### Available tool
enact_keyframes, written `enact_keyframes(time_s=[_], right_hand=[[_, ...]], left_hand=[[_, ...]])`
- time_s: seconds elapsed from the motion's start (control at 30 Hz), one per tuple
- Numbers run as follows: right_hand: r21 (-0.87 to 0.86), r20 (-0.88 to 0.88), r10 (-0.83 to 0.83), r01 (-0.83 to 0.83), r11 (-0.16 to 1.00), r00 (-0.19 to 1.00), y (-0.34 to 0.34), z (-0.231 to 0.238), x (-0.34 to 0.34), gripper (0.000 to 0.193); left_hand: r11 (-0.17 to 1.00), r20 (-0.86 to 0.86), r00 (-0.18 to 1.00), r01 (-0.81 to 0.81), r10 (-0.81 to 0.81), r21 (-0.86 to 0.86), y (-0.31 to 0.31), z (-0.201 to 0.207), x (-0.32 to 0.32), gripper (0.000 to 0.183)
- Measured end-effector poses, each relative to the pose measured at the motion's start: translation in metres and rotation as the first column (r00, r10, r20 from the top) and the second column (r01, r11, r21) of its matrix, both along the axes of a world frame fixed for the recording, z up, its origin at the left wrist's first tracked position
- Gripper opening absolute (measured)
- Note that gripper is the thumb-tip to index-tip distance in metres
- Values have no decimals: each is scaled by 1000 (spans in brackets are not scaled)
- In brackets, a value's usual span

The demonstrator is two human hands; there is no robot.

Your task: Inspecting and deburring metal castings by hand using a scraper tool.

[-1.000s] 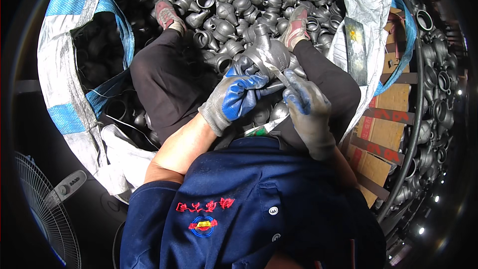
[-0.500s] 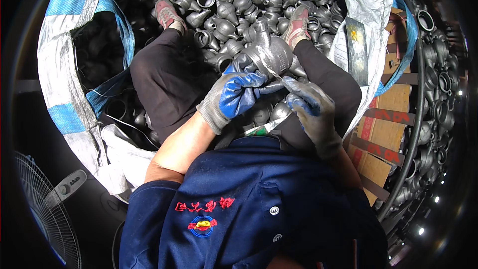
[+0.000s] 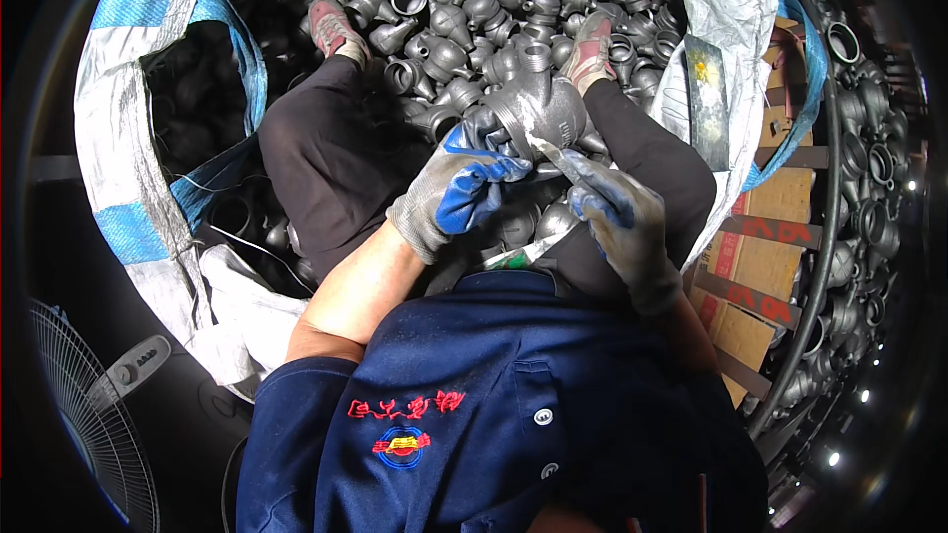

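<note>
Change: both gloved hands have lifted the grey pipe fitting slightly higher and turned it since a second ago.
Left hand: fingers curled, clamped on the fitting's near side from below.
Right hand: pinches a thin tool, its tip touching the fitting's lower edge.
Fitting's place: above the lap, between both grips, over the heap of fittings.
Beside: white-and-blue sack left of the grip; cardboard boxes right.
Doing it well: probably keep the left grip firm so the fitting cannot roll while the tip works along the edge.
</note>
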State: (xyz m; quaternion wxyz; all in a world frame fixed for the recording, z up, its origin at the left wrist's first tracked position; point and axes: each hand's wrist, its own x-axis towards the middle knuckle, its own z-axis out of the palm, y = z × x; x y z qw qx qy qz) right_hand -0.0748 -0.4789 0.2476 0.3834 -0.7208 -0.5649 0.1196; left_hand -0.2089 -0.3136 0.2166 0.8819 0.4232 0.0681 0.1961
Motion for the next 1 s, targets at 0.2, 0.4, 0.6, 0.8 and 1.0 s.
enact_keyframes(time_s=[0.2,0.4,0.6,0.8,1.0], right_hand=[[-70,-148,-66,56,996,987,1,-4,-1,34],[-88,-250,-108,89,992,962,0,0,-2,34],[-70,-90,-2,-5,998,996,-3,5,-1,37],[-67,-148,-39,29,997,988,-1,1,-2,37],[-83,-171,-81,67,994,982,7,-3,-3,33]], left_hand=[[604,241,969,-224,55,765,9,-29,-3,39],[837,13,1000,-8,2,546,2,0,-4,41],[851,93,996,-58,11,522,3,-8,-1,42],[978,-90,996,34,-15,204,0,-22,0,31],[999,-176,984,-15,8,-42,-2,-22,3,26]])
